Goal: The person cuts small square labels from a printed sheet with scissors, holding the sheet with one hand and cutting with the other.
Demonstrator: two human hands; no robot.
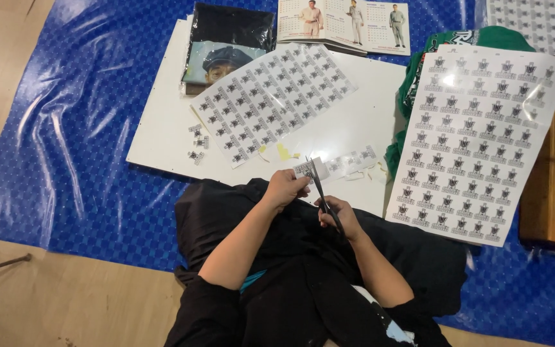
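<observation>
My left hand (285,187) pinches a small printed label strip (306,169) over the white board (162,138); my right hand (340,215), fingers closed, works black scissors (322,190) into it, a large sticker sheet (476,135) lying right.

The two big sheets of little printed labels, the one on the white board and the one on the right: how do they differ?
The sheet on the white board lies slanted and has been cut into: its lower edge is stepped and ragged. The sheet on the right looks whole, with straight edges. The right sheet is larger, with bigger labels, and rests partly on green cloth; the cut sheet lies flat on the board. Both carry rows of the same kind of small black emblem on glossy white.
</observation>
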